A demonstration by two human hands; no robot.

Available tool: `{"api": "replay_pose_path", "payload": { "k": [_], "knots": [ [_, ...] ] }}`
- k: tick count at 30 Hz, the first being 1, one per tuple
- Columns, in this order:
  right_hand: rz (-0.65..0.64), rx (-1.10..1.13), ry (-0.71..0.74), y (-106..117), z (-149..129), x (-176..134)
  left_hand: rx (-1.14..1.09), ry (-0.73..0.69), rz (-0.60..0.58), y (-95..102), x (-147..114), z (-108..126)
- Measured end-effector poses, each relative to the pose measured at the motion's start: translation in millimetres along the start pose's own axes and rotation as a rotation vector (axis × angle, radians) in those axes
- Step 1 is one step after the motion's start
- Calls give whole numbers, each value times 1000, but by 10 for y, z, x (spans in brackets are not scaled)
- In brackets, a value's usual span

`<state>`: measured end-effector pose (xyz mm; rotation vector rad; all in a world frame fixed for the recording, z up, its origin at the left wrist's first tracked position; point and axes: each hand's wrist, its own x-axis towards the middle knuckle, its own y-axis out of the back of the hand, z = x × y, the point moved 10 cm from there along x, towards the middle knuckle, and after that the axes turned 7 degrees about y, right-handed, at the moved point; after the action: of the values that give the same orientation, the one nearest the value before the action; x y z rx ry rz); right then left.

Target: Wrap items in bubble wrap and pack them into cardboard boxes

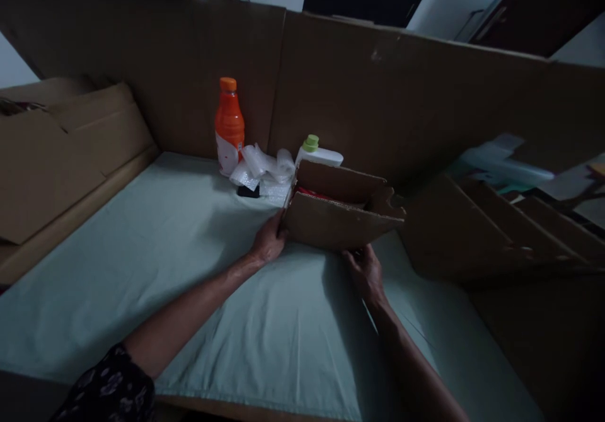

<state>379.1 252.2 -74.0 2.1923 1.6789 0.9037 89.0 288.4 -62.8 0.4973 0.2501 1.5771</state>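
1. Where the space ends behind the small box [343,223], a brown cardboard wall [439,94] stands, stretching well past it on both sides.
2. A pale green cloth [236,334] spreads below the small box and out around it, wrinkled on the near side.
3. Well apart to the left of the small box is a large cardboard box [51,164] with folded flaps; to the right, nearer, are dim cardboard panels [472,220].
4. The small box itself is brown cardboard, open at the top, with a notch in its right end. It is between the two hands, over the cloth; I cannot tell whether its base touches the cloth.
5. An orange bottle [230,129] with an orange cap stands upright beyond the small box, to its left.
6. Crumpled bubble wrap [265,173] lies just left of the small box.
7. A white bottle [326,155] with a green cap shows behind the small box, partly hidden by it.
8. The left hand [268,242] has its fingers closed on the left end of the small box.
9. The right hand [363,271] is at the lower near edge of the small box, toward the right; its fingertips are partly hidden, so I cannot tell whether they grip.
10. Something red [314,193] shows inside the small box.
11. A small black thing [248,191] lies left of the small box, by the bubble wrap.
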Motion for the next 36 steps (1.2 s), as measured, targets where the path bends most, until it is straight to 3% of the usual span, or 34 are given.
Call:
{"api": "replay_pose_path", "payload": {
  "k": [4, 7, 11, 15, 18, 20, 22, 24, 26, 28, 31, 34, 36],
  "knots": [
    [72, -94, 62, 80, 116, -173, 126, 22, 84, 371, 230, -63],
    [113, -88, 38, 134, 255, -262, 230, 8, 134, 586, 600, 50],
    [104, -29, 6, 130, 348, -269, 337, -7, 164, 535, 1227, 293],
    [108, 7, -51, 140, 420, -288, 387, 66, 211, 374, 1754, 357],
    [121, 0, -62, 155, 429, -305, 383, 117, 258, 431, 1930, 383],
    [116, 2, -33, 144, 393, -299, 365, 94, 305, 609, 1882, 480],
    [108, 15, 19, 122, 337, -281, 343, 21, 359, 879, 1671, 620],
    [113, 25, 61, 111, 292, -261, 325, -77, 405, 1184, 1292, 724],
    [117, 30, 69, 103, 279, -239, 308, -197, 433, 1449, 771, 744],
    [106, 33, 62, 85, 268, -218, 260, -480, 420, 1582, 83, 792],
    [100, 10, 59, 67, 215, -200, 302, -613, 176, 1436, -841, 558],
    [132, -21, 35, 58, 172, -195, 317, -565, -183, 1101, -1632, 268],
    [151, -18, 10, 45, 161, -191, 286, -516, -308, 991, -2058, 166]
  ]
}}
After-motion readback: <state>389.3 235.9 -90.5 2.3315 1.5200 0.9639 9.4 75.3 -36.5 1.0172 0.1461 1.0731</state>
